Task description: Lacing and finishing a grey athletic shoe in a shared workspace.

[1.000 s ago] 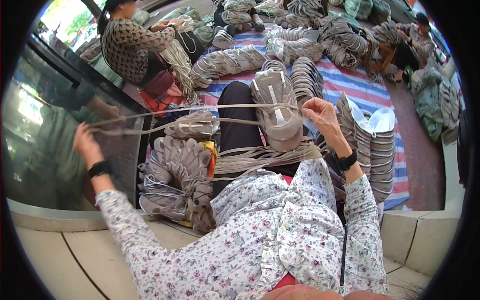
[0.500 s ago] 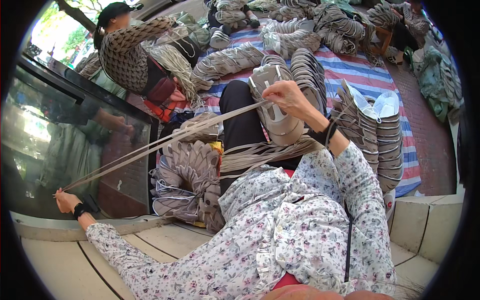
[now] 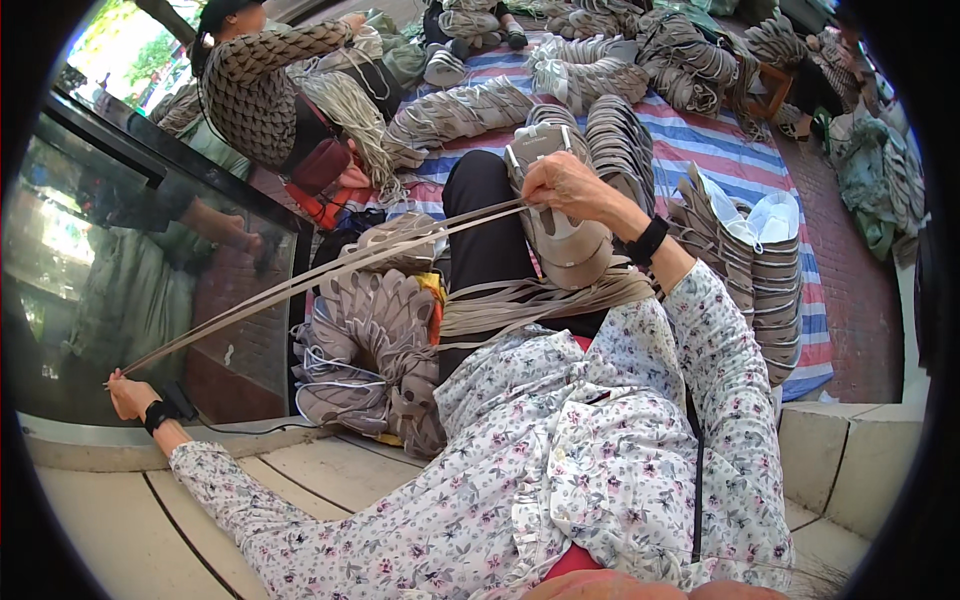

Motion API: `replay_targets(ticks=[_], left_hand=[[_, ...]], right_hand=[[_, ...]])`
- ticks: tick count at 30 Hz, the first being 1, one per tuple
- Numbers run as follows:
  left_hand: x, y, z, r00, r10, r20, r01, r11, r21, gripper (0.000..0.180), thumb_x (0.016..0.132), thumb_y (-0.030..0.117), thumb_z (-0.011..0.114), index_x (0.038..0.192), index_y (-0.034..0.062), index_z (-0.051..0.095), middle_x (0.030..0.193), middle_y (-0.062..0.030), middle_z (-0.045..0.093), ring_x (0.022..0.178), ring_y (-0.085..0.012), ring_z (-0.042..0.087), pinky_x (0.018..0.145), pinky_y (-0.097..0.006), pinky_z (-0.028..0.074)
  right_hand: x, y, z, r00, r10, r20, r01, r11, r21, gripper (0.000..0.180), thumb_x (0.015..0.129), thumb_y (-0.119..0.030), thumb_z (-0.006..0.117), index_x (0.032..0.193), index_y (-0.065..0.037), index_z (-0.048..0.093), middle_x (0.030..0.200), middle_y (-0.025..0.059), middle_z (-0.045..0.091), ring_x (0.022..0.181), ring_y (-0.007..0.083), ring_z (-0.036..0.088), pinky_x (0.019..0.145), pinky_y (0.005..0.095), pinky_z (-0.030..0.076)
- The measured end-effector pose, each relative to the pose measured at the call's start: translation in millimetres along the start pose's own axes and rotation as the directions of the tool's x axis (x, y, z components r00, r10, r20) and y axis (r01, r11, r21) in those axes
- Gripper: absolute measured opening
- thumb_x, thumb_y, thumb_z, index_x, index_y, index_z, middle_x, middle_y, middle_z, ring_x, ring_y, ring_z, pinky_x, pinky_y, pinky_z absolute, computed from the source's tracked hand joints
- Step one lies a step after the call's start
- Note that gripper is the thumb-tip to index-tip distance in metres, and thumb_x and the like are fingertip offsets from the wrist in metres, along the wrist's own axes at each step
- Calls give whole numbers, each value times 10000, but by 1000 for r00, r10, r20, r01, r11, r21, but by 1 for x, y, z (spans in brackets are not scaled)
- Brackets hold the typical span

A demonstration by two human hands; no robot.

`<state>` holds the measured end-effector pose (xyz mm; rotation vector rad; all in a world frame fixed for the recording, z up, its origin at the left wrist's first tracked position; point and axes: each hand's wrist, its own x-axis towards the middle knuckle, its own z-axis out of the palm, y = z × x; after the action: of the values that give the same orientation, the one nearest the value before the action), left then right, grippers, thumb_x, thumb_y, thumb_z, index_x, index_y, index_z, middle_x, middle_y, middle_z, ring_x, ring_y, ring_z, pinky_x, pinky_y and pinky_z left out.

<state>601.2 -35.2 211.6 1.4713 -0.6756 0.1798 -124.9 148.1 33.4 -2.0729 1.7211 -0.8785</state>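
right hand (image 3: 567, 188), near the centre of the frame, has thumb and fingertips pressed together on a long flat beige fabric shoelace (image 3: 330, 271); left hand (image 3: 131, 398), at the lower left, pinches it too, its two strands stretched slantwise between them. just under the right hand sits a grey-beige sneaker with pale trim (image 3: 572, 262), toe toward the bottom of the frame, beside black cloth trousers (image 3: 484, 215). loose flat beige laces (image 3: 545, 306) cross the lap. left of centre lies a curved stack of grey-beige shoes (image 3: 385, 320); a blue, white and red striped sheet (image 3: 735, 160) spreads upper right.
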Motion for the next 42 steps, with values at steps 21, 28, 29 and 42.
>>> replay_targets(ticks=[21, 28, 29, 42], left_hand=[[25, -40, -20, 989, 84, 118, -101, 985, 141, 369, 946, 167, 400, 951, -19, 719, 1004, -103, 721, 979, -220, 673, 918, -281, 492], [14, -49, -11, 981, 36, 191, -67, 985, 161, 439, 997, 194, 307, 1086, 13, 697, 1156, -103, 681, 1118, -209, 619, 975, -277, 427], [17, -55, -15, 970, 117, 212, -160, 966, 201, 437, 1000, 212, 319, 1088, 7, 695, 1158, -101, 681, 1125, -208, 615, 978, -280, 426], [-24, -107, 0, 980, -139, 140, 165, 967, -196, 339, 912, 195, 517, 951, -86, 701, 985, -143, 717, 928, -206, 679, 857, -295, 513]], right_hand=[[-22, -33, 31, 960, -114, -254, 90, 990, -105, 169, 842, -101, 617, 1004, -83, 660, 917, 68, 626, 982, 276, 555, 799, 424, 394], [-28, -42, 23, 979, -83, -188, 56, 988, -146, 217, 742, -70, 651, 953, -114, 678, 899, 28, 638, 992, 272, 543, 810, 432, 367], [-29, -41, 27, 969, -117, -219, 89, 987, -131, 224, 761, -83, 671, 981, -124, 684, 857, 18, 633, 924, 235, 557, 782, 410, 384], [-113, 5, -107, 825, 470, -313, 223, 238, 945, 230, 928, -135, 618, 1113, 0, 632, 670, -13, 533, 620, 81, 528, 665, 259, 495]])
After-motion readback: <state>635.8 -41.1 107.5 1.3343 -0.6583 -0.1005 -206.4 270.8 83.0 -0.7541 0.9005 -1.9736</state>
